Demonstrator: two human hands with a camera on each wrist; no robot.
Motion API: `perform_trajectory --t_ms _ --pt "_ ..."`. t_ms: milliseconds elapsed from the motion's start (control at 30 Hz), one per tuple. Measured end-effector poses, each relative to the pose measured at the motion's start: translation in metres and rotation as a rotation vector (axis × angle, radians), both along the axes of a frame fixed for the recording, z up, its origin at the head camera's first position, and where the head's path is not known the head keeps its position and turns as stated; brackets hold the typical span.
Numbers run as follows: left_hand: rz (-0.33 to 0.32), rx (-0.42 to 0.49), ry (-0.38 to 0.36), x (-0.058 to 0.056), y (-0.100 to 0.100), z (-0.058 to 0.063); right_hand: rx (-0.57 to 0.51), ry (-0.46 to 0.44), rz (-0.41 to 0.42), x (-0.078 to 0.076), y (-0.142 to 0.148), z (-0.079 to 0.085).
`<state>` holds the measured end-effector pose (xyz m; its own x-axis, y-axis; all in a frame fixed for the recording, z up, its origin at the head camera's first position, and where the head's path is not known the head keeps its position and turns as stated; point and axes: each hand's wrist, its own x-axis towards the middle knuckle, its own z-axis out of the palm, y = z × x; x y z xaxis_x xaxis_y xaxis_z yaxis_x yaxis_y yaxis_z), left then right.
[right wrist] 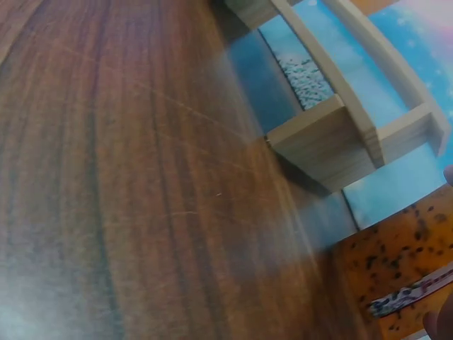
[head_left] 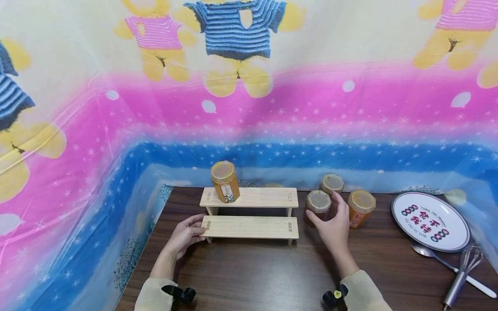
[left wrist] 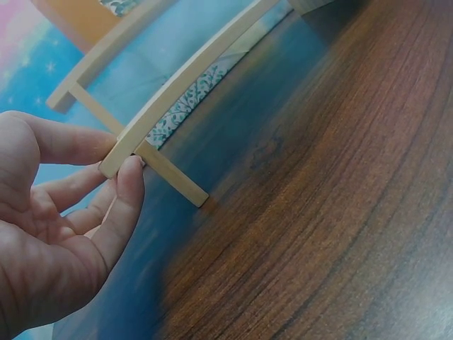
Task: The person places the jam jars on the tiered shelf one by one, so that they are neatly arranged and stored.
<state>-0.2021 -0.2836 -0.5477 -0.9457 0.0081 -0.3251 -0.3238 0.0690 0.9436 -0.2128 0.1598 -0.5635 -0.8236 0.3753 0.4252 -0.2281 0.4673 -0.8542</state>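
Observation:
At the left end of a two-tier wooden shelf stand, my left hand pinches the lower board; the left wrist view shows thumb and finger on the board's end. One honey-coloured jar stands on the upper board's left part. Right of the stand, my right hand holds a jar with a pale lid, thumb on its left side and fingers behind its right. In the right wrist view this jar's dark-speckled orange side shows at the edge, with only bits of the fingers visible.
A second pale-lidded jar stands just behind the held one, and an orange jar to its right. Further right lie a white plate, a spoon and a whisk. A patterned cloth hangs behind the table.

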Motion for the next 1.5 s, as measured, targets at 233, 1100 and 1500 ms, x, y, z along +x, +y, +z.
perform_trajectory --t_ms 233,1100,1500 --pt "0.003 -0.007 -0.003 0.0 0.0 0.0 -0.052 -0.051 0.018 0.001 0.0 -0.01" --pt "-0.002 0.001 0.01 0.001 -0.001 -0.002 -0.077 -0.145 0.055 -0.002 0.004 -0.027" --pt "0.003 -0.002 0.008 0.001 0.0 -0.001 -0.06 -0.137 0.068 -0.005 0.007 -0.031"
